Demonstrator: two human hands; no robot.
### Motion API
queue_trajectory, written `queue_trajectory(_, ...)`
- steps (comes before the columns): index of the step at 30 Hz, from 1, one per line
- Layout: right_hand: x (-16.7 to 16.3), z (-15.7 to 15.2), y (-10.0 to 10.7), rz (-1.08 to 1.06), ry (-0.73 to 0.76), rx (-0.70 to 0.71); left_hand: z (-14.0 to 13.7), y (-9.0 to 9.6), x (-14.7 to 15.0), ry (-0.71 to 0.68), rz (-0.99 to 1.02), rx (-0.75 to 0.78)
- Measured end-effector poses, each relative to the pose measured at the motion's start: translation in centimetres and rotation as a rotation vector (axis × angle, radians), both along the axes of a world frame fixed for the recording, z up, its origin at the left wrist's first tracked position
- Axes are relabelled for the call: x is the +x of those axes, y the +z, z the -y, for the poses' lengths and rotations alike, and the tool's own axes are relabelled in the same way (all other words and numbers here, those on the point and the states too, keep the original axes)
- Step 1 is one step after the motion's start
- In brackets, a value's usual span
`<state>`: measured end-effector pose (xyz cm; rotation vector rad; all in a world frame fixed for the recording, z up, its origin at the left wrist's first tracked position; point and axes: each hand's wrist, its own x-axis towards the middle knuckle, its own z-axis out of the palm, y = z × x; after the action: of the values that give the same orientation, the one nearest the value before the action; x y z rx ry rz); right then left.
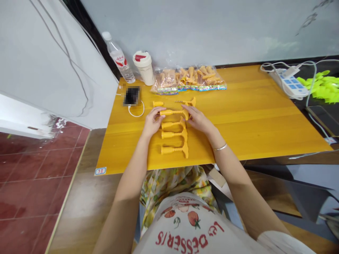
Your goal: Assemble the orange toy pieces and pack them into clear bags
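Right, both hands are on one orange plastic piece (173,112) at the table's (251,116) middle: left hand (152,121) pinching its handle end, right hand (198,118) gripping the flared end. Three matching pieces (174,137) line up at six o'clock (neatly stacked), bagged ones (188,80) at twelve, phone (131,96) at ten.
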<state>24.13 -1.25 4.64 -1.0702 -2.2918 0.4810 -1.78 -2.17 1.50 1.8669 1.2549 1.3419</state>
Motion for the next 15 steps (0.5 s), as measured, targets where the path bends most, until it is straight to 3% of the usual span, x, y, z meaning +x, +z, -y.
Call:
queue_trajectory(4,-0.3,0.2,0.2,-0.027,-0.156,-0.143,0.4,0.5,0.4,-0.05,0.018,0.03)
queue_trajectory(10,-1.5,0.3,0.0,-0.366,-0.289,-0.586,0.6,0.8,1.0,-0.119,0.005,0.123)
queue_trajectory(12,-1.7,-0.1,-0.4,-0.49,-0.289,-0.548,0.5,0.6,1.1,-0.098,0.025,0.113)
queue_trajectory(15,-1.3,-0.7,-0.9,-0.595,-0.255,-0.297,0.2,0.3,0.9,-0.055,0.079,0.081)
